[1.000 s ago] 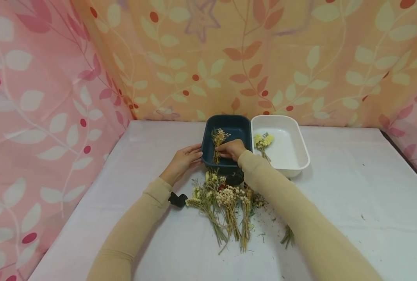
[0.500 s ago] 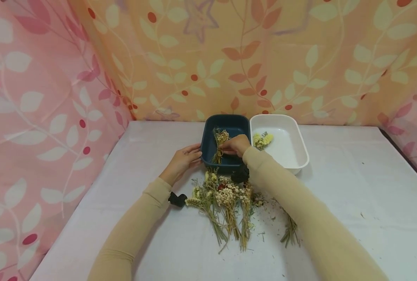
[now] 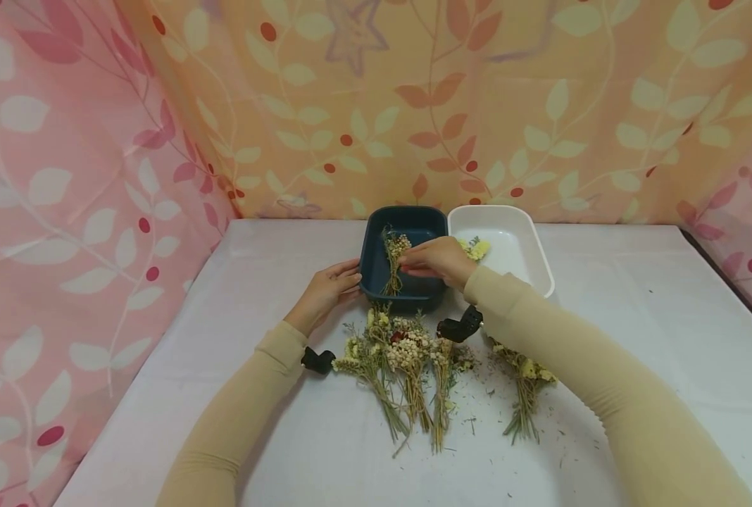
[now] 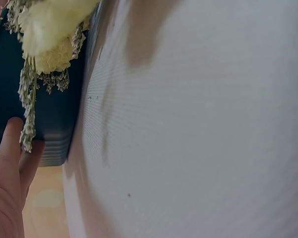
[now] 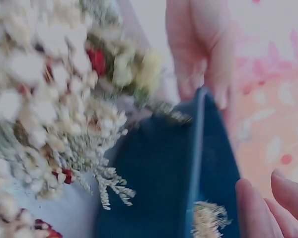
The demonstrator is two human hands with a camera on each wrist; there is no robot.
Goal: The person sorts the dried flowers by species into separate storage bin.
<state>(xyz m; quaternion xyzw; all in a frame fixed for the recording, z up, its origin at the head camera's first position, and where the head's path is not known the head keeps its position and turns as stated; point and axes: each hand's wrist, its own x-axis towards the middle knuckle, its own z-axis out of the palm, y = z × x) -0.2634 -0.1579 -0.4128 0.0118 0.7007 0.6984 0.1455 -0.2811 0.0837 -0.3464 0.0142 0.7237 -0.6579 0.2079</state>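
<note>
A small bunch of dried flowers [image 3: 393, 262] lies in the dark blue tray [image 3: 404, 301], its tied stems toward the near wall. Over that tray is my right hand [image 3: 438, 259], fingertips right beside the bunch; in the right wrist view its thumb and fingers [image 5: 258, 208] stand apart with nothing between them. My left hand [image 3: 331, 290] rests straight fingers against the tray's left wall, also visible in the left wrist view, where fingers [image 4: 10, 153] touch the blue side. Several dried bunches [image 3: 408, 366] lie in front of the tray.
A white tray [image 3: 543, 264] adjoins the blue one on the right and holds a yellow flower bunch [image 3: 477, 248]. Another yellow bunch [image 3: 525, 391] lies under the right forearm. Stem bits litter the white cloth. Patterned curtains [image 3: 351, 105] stand behind and at both sides.
My right hand has let go of the small bunch and drawn slightly right, toward the white tray. The bunch stays in the blue tray. The left hand holds its place.
</note>
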